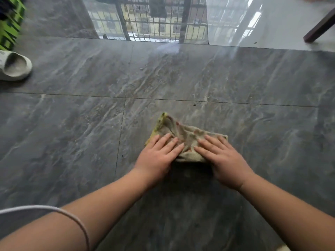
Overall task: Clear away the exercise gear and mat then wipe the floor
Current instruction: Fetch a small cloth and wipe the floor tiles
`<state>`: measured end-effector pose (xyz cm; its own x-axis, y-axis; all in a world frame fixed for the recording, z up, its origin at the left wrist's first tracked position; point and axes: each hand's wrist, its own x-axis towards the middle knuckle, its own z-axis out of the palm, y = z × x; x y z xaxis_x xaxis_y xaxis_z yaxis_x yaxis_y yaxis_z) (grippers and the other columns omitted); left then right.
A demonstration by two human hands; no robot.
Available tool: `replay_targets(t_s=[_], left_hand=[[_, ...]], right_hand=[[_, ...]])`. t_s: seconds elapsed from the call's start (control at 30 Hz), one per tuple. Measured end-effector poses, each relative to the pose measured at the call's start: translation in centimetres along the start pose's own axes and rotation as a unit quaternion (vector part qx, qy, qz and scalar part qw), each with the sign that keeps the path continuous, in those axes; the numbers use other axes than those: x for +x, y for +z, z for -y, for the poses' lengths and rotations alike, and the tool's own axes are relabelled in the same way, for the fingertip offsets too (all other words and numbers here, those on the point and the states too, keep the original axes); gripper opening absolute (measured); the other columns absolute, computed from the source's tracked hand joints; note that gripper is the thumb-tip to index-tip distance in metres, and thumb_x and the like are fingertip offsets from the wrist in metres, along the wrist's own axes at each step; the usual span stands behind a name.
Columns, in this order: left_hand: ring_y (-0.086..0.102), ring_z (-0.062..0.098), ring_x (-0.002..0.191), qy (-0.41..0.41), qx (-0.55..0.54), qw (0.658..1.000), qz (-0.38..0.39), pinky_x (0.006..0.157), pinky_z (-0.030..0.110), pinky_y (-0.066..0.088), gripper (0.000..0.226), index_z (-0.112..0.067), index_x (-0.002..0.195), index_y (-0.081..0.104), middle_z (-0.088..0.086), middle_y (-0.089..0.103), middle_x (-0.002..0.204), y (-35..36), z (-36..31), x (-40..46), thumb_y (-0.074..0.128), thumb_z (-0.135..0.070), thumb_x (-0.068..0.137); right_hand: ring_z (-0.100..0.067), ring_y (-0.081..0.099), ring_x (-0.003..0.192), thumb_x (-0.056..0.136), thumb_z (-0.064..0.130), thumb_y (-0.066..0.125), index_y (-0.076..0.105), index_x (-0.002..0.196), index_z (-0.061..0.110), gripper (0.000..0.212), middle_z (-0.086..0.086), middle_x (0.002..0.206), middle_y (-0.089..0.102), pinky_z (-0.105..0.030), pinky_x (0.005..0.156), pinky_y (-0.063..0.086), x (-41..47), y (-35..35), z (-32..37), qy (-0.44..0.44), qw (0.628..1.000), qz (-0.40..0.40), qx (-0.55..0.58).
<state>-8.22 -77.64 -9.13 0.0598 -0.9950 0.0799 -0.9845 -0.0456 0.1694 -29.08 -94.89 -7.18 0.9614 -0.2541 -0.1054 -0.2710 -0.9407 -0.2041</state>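
Note:
A crumpled beige cloth (186,134) with a yellow-green edge lies on the dark grey tiled floor (72,133). Both my hands lie flat on its near side with straight fingers. My left hand (159,156) presses the cloth's left part. My right hand (223,160) presses its right part. The cloth's near edge is partly hidden under my palms.
A pale slipper (15,66) sits on the floor at the far left, with a green and black object (10,22) behind it. A dark furniture leg (319,28) stands at the far right. A white cable (54,211) crosses my left arm.

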Motion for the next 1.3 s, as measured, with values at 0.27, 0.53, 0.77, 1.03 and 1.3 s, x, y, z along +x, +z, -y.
replay_targets(t_s=[0.27,0.53,0.77,1.03,1.3], left_hand=[[0.033,0.028,0.145,-0.129,-0.044,0.983,0.12,0.119,0.051,0.024,0.066,-0.017,0.149,0.041,0.01,0.042,0.153,1.9,-1.0,1.5,0.039,-0.039,0.086],[-0.008,0.02,0.152,-0.167,-0.025,0.971,0.17,0.121,0.05,-0.005,0.064,-0.037,0.153,-0.005,-0.002,0.0,0.166,4.8,-1.4,2.7,0.016,-0.056,0.096],[-0.008,0.016,0.152,-0.272,-0.009,0.952,0.139,0.122,0.046,-0.006,0.061,-0.037,0.155,-0.001,-0.003,-0.003,0.166,4.3,6.3,6.9,0.02,-0.051,0.099],[-0.002,0.019,0.152,-0.331,-0.016,0.936,0.118,0.122,0.045,-0.002,0.065,-0.031,0.157,0.005,0.0,0.001,0.166,3.9,6.8,0.9,0.017,-0.05,0.097],[0.02,0.024,0.15,-0.376,-0.02,0.916,0.137,0.117,0.051,0.018,0.068,-0.027,0.155,0.022,0.004,0.018,0.163,3.8,-3.0,-14.5,0.038,-0.047,0.092]], right_hand=[[-0.026,0.02,0.149,0.089,0.039,0.03,0.034,0.151,0.02,0.066,-0.006,0.16,0.027,-0.045,0.121,0.015,1.8,3.3,5.6,0.209,0.975,-0.003,0.081],[-0.028,-0.01,0.15,0.092,0.057,0.01,-0.003,0.155,0.029,0.07,-0.003,0.165,-0.005,-0.052,0.12,-0.005,2.5,6.5,5.5,0.313,0.946,0.083,0.024],[-0.026,-0.002,0.151,0.094,0.058,0.017,0.005,0.156,0.032,0.068,-0.001,0.165,0.001,-0.049,0.121,-0.004,13.3,5.0,1.2,0.22,0.974,0.062,0.005],[-0.026,0.001,0.151,0.099,0.052,0.025,0.014,0.156,0.026,0.064,-0.003,0.164,0.009,-0.05,0.121,0.004,12.8,6.3,4.9,0.134,0.99,0.037,-0.006],[-0.034,0.012,0.15,0.092,0.05,0.039,0.028,0.154,0.025,0.068,-0.009,0.162,0.02,-0.058,0.118,0.015,2.1,8.5,13.8,0.051,0.993,0.104,0.003]])
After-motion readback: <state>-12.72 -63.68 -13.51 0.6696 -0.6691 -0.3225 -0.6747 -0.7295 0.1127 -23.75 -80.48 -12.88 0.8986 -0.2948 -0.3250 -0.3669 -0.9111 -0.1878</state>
